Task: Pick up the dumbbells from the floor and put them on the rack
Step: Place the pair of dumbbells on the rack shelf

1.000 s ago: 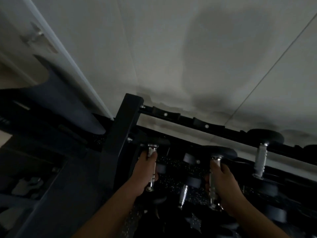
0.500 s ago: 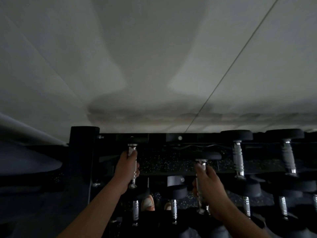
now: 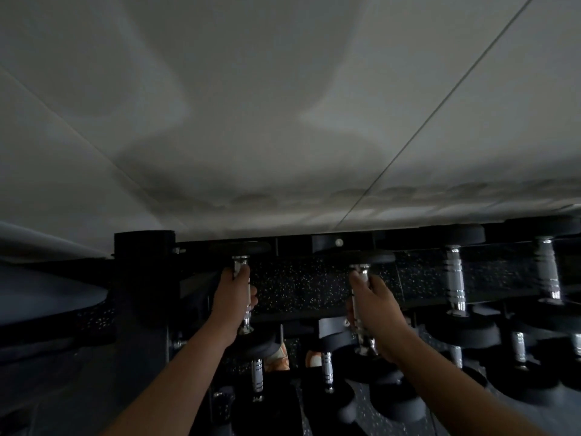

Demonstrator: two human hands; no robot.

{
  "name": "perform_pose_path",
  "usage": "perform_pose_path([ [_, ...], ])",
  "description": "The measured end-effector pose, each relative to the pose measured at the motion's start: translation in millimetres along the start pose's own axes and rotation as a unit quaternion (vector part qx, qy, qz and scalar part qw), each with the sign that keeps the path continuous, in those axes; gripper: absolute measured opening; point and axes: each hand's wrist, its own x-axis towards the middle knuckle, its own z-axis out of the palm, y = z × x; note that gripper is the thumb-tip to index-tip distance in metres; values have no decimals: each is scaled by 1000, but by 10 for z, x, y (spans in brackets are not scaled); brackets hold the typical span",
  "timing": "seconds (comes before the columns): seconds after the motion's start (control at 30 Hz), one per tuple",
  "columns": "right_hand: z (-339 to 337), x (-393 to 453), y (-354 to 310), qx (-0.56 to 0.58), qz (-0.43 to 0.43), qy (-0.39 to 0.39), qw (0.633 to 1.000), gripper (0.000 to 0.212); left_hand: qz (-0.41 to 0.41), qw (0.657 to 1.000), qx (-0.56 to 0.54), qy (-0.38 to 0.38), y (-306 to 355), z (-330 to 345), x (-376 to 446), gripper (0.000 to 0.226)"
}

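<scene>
Two black-headed dumbbells with chrome handles lie across the top tier of a black rack point(image 3: 144, 278). My left hand point(image 3: 231, 297) is wrapped around the handle of the left dumbbell point(image 3: 240, 248), close to the rack's left upright. My right hand point(image 3: 374, 305) grips the handle of the right dumbbell point(image 3: 374, 256), whose far head sits by the rear rail point(image 3: 338, 242). The near heads of both are partly hidden by my wrists and the dim light.
Two more dumbbells point(image 3: 456, 278) rest on the same tier to the right. Lower tiers hold several dumbbells point(image 3: 327, 368). A pale wall point(image 3: 283, 105) rises right behind the rack. A dark padded shape point(image 3: 47, 291) lies to the left.
The view has swung to face the rack squarely. Both hands, still holding the dumbbells, have edged forward so the far heads now sit nearer the rear rail.
</scene>
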Motion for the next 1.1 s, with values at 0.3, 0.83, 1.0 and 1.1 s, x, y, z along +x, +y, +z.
perform_pose_path([
  [0.3,115,450,-168,-28,-16,18,999,32,32,999,7,30,-65,74,41,13],
  [0.83,180,612,64,-114,-32,43,992,31,66,996,47,38,-161,76,60,32],
  [1.0,179,594,54,-148,-43,44,987,37,82,993,67,43,-198,80,82,30],
  [1.1,182,568,48,-155,-37,40,986,38,81,993,72,48,-204,75,93,32],
])
